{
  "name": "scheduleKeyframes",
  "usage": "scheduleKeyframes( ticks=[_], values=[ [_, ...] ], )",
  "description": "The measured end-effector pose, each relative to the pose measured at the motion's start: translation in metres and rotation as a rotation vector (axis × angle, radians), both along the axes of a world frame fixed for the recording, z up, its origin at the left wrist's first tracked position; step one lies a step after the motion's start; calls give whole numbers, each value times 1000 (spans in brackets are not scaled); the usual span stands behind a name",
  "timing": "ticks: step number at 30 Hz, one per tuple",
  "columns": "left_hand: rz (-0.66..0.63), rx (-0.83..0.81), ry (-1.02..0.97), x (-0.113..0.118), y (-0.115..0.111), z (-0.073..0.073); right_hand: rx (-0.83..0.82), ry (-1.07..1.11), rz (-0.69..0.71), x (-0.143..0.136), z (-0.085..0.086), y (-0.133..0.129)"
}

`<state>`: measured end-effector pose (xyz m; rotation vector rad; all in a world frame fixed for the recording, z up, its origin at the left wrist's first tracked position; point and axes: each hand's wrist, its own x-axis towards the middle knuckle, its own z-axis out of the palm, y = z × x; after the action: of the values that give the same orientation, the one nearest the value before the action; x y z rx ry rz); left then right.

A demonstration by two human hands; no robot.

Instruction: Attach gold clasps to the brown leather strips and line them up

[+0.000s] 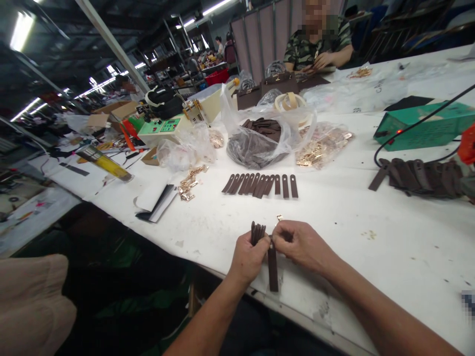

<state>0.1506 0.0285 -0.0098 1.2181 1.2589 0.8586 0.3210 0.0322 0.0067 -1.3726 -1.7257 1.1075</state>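
Observation:
My left hand (248,254) is closed round a small bundle of dark brown leather tabs (257,233), whose ends stick up from the fist. Between my two hands a single brown strip (273,269) hangs down toward the table's front edge. My right hand (297,242) pinches at the upper end of this strip; what its fingertips hold there is too small to make out. Just beyond the right hand lies a small gold metal piece (279,217). Farther back, a row of brown tabs with holes (260,185) lies on the white table (222,232).
Behind the row stand a plastic bag of brown pieces (256,143) and a bag of gold fittings (319,148). Loose gold fittings (191,183) lie left. At right are a green box (423,126) with a cable and piled brown tabs (426,178). A person (319,44) sits opposite.

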Motion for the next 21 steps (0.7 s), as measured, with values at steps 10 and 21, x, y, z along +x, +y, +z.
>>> scheduleKeyframes(
  ticks=[10, 21],
  values=[
    [147, 70, 10, 3, 2, 5, -216, 328, 17, -4, -3, -6],
    [-4, 109, 130, -7, -1, 21, -192, 311, -18, -4, -6, -5]
  ],
)
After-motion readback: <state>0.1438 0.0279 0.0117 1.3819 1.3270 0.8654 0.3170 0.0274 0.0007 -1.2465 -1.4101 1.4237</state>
